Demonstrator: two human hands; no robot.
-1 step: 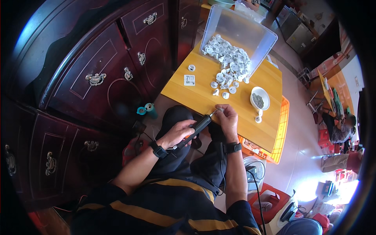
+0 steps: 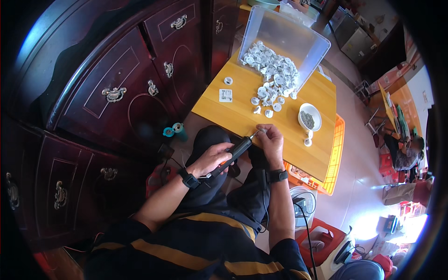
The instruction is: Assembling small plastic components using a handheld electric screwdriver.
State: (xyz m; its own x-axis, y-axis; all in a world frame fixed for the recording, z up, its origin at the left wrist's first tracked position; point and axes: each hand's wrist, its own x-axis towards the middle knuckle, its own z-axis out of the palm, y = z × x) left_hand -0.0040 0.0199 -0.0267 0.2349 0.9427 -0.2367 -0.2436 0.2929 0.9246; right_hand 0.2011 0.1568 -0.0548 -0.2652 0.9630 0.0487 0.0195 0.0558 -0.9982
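My left hand (image 2: 211,159) is wrapped round a black pen-shaped electric screwdriver (image 2: 241,148), its bit slanting up toward my right hand (image 2: 272,142). The right fingers are pinched together at the tip of the bit, over the table's front edge. A small pale piece seems to show between them, but the fingers mostly hide it. Beyond my hands, several loose white plastic parts (image 2: 269,113) lie on the yellow table (image 2: 233,110). To the right stands a white bowl (image 2: 318,117) of small grey metal pieces (image 2: 307,120), with two white parts (image 2: 308,142) beside it.
A clear plastic bin (image 2: 308,46) lies tipped on the table, a heap of white parts (image 2: 275,70) spilling out. A printed card (image 2: 225,95) lies at the left. An orange crate (image 2: 337,158) sits under the right edge. Dark wooden cabinets (image 2: 102,84) line the left; a person (image 2: 407,154) sits far right.
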